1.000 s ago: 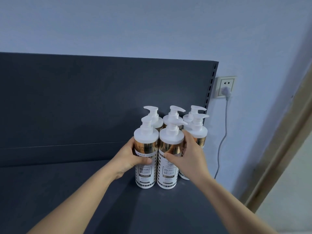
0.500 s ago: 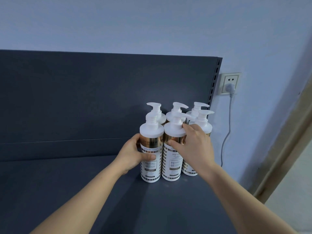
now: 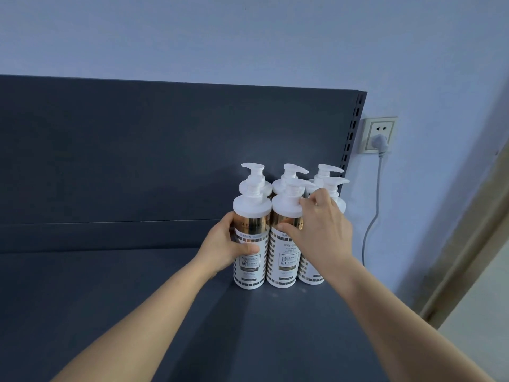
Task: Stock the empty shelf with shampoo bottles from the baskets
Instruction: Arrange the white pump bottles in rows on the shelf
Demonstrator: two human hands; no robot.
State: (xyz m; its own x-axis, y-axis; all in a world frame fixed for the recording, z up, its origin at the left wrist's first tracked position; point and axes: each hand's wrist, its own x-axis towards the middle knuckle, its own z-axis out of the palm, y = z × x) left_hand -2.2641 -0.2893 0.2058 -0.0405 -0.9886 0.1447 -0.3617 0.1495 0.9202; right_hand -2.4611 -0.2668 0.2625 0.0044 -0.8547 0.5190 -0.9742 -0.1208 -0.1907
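Several white-and-gold pump shampoo bottles stand in two rows at the right end of the dark grey shelf (image 3: 137, 299). My left hand (image 3: 223, 246) wraps around the front-left bottle (image 3: 251, 260), thumb across its label. My right hand (image 3: 319, 230) grips the front-middle bottle (image 3: 283, 263), with fingers up at its white shoulder and thumb on the gold band. It partly hides the front-right bottle (image 3: 311, 274). Three more bottles (image 3: 289, 175) stand behind, only their pumps showing. All the bottles are upright and rest on the shelf.
The shelf's dark back panel (image 3: 137, 155) rises behind the bottles, with a slotted upright (image 3: 354, 128) at its right edge. A wall socket (image 3: 380, 133) with a grey plug and cable (image 3: 371, 221) sits on the wall to the right. A wooden door frame (image 3: 468, 244) runs at far right.
Both bottles in my hands have slid back against the rear row and closer to the right-hand pair. My right hand's fingers have risen to the bottle's shoulder.
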